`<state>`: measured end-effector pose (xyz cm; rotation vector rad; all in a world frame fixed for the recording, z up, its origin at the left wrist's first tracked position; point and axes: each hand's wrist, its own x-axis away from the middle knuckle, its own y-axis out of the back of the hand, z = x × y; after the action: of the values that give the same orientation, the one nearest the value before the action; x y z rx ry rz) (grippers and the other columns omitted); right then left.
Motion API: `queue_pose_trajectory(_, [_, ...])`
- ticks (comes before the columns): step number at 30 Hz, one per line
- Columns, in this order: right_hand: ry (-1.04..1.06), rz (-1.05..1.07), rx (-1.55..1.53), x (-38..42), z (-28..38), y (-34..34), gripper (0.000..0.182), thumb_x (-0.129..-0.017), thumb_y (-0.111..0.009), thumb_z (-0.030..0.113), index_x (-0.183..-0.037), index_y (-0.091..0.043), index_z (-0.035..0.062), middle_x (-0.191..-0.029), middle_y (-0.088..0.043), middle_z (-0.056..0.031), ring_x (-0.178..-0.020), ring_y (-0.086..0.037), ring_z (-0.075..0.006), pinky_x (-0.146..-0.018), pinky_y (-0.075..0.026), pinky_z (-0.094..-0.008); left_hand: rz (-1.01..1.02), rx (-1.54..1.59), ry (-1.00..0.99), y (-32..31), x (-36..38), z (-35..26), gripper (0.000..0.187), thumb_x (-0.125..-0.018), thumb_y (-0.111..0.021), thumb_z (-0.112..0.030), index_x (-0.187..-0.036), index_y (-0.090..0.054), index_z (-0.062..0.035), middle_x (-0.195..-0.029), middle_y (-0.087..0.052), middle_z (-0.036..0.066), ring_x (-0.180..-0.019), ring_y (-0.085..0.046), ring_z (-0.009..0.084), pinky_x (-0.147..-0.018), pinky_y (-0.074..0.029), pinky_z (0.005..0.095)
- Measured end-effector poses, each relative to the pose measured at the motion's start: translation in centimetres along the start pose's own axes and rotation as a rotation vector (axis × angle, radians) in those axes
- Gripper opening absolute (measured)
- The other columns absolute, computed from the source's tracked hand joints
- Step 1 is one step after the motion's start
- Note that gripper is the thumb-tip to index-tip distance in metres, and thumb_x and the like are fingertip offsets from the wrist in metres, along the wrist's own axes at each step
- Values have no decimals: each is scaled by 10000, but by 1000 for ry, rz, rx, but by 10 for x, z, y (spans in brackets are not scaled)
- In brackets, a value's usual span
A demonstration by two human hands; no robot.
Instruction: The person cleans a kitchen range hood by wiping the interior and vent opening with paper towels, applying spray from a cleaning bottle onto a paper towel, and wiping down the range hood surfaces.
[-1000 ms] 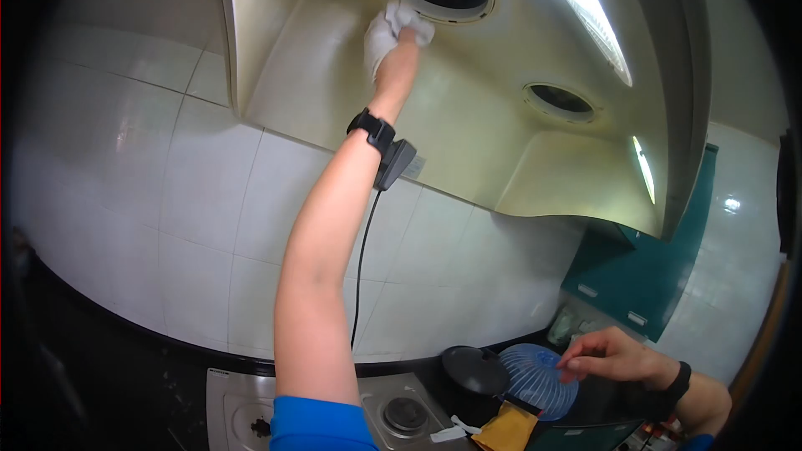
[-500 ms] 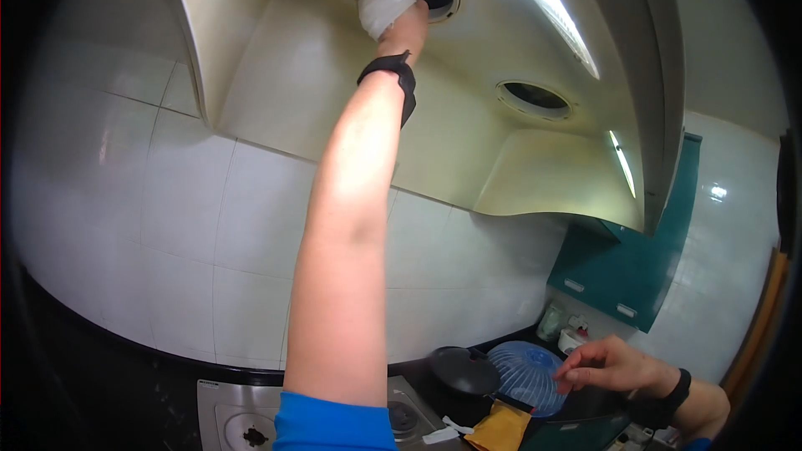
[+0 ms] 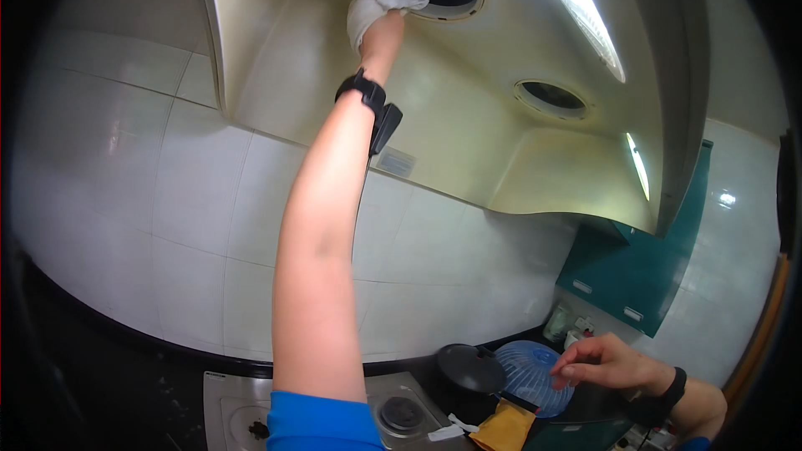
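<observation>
My left hand [image 3: 382, 36] is raised overhead, wrapped round a white cloth [image 3: 366, 10]. The cloth presses on the near left rim of a round vent opening [image 3: 439, 10] in the underside of a range hood [image 3: 455, 67]. Some of the fingers are hidden behind the cloth. My right hand [image 3: 606, 363] hovers low on the right with loosely bent fingers and nothing in them. Just beyond its fingertips, a blue see-through domed food cover [image 3: 522, 367] sits on the dark counter.
A second vent [image 3: 551, 98] and bright lamps are set in the hood. Below lie a steel gas stove [image 3: 399, 413], a black lidded pan [image 3: 469, 370], a yellow packet [image 3: 504, 428] and a white object [image 3: 451, 428]. Green cabinets [image 3: 618, 267] hang at the right.
My left hand has moved with the cloth from inside the vent opening to its left rim, and the forearm leans further left. The view has shifted slightly. My right hand stays about the same.
</observation>
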<state>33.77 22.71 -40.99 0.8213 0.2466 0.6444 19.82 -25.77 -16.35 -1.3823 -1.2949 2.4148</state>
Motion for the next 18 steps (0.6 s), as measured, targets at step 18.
queue_pose_trajectory(18, [-56,-74,-21,28,-1,-1,243,-1010,-595,171,-1183,-666,16,-1060,-718,-69,-996,-670,-135,-906,-519,-266,54,2,242,-67,-32,-27,673,-795,-774,-401,-1232,-582,72,-1263,-608,236,-1168,-563,373,-997,-422,419])
